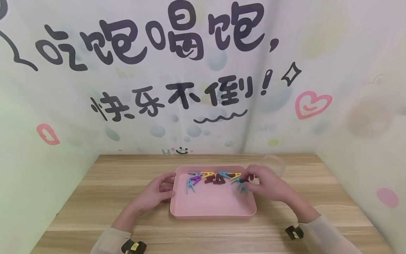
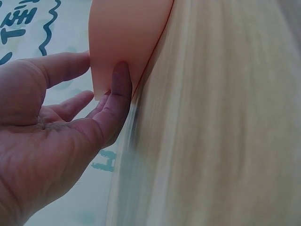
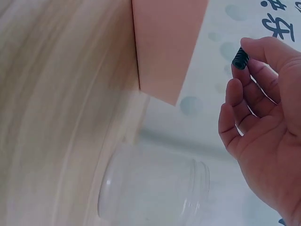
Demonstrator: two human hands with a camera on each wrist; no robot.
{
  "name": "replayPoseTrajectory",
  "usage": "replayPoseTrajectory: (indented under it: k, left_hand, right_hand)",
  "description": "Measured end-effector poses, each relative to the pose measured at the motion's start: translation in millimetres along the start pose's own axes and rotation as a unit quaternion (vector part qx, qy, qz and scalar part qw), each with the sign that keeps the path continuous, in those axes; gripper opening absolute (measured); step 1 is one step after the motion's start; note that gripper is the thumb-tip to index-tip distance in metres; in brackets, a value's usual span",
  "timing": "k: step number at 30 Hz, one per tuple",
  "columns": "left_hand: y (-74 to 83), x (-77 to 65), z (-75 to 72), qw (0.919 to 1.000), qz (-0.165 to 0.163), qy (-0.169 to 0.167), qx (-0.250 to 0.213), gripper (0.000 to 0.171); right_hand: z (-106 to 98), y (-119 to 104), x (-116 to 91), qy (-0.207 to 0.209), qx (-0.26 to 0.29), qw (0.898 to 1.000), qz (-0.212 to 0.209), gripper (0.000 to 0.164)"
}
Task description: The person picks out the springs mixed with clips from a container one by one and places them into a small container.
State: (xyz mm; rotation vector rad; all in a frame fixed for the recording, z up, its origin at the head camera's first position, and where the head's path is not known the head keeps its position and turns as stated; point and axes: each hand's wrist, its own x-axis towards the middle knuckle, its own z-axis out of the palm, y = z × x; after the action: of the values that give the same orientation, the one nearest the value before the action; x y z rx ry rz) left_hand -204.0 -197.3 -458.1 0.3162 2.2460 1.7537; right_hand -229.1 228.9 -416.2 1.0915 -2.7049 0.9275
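Observation:
A pink tray [image 1: 209, 208] lies on the wooden table. My left hand [image 1: 157, 192] is at its left end, and in the left wrist view its fingertips touch the tray's outer wall [image 2: 127, 28]. Over the right end, my right hand [image 1: 266, 181] pinches a small dark ridged cylinder [image 3: 240, 59] between thumb and index finger. Along the back of the tray lie several small clothespins: blue [image 1: 190, 185], purple [image 1: 196, 180] and yellow [image 1: 207, 174] ones. Short dark-brown cylinders [image 1: 217, 182] sit in the middle among them. Part of the right-hand clothespins is hidden by my right fingers.
A clear plastic jar [image 1: 273, 164] stands on the table behind my right hand; the right wrist view shows its transparent wall [image 3: 150, 188]. A printed wall [image 1: 177, 141] closes off the table's back edge, with more wall at both sides.

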Motion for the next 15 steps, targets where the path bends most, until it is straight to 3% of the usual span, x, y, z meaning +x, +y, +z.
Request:
replayPoseTrajectory:
  k: [15]
  left_hand:
    - [-0.3, -0.2, -1.2, 1.0, 0.001, -0.009, 0.004, 0.066]
  right_hand:
    - [-16.7, 6.5, -13.8, 0.036, -0.007, 0.999, 0.031, 0.023]
